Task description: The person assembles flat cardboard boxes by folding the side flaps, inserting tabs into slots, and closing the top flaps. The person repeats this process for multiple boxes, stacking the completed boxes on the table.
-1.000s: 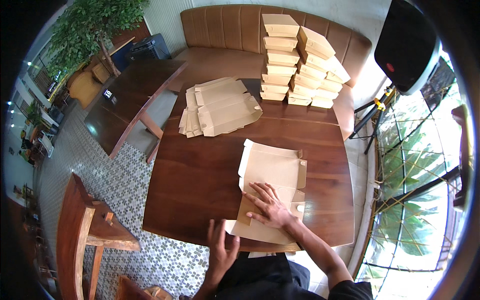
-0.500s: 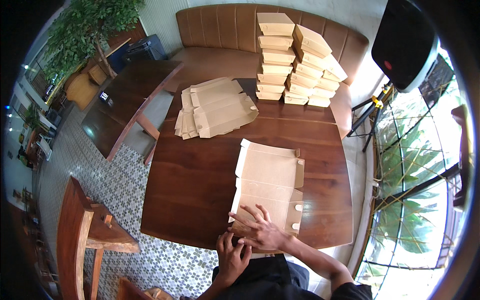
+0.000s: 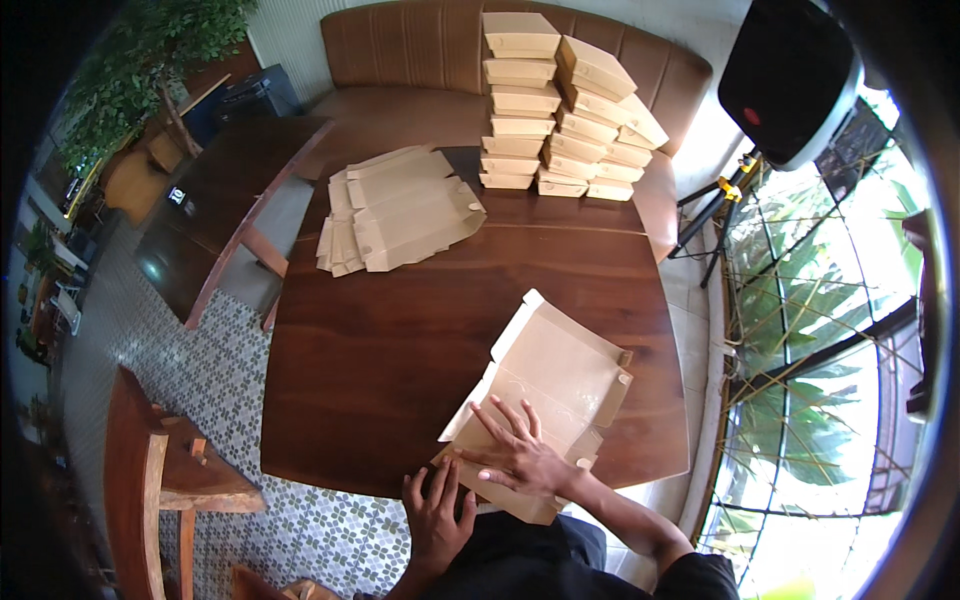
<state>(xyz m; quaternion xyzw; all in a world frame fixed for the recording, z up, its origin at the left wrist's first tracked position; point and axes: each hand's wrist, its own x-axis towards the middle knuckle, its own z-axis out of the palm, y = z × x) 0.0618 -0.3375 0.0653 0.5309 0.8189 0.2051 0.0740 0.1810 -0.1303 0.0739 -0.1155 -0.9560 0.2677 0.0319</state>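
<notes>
While the right hand [image 3: 520, 455] lies flat with its fingers spread wide on the inner face of an unfolded cardboard box blank [image 3: 545, 400], the left hand [image 3: 437, 510] rests palm down at the near edge, its fingers loosely fanned and holding nothing; its fingertips touch the blank's near left corner, where a flap is bent up. That blank lies tilted at the near right part of the dark wooden table [image 3: 400, 340], its near end hanging over the table edge toward the person's body. How much of it the right palm hides cannot be made out, and the lower corner is tucked behind the wrist. Both forearms are cut off at the lower edge by a dark shirt.

Farther across the table, a loose pile of flat blanks [image 3: 400, 210] sits at the left, and two tall stacks of folded boxes [image 3: 560, 110] stand at the far edge, the right stack leaning. Behind them runs a brown padded bench [image 3: 400, 60]. A black loudspeaker on a stand [image 3: 790, 80] rises at the right beside windows with greenery. Patterned floor tiles [image 3: 180, 400], another dark table [image 3: 220, 200] and a wooden chair [image 3: 150, 480] fill the left side.
</notes>
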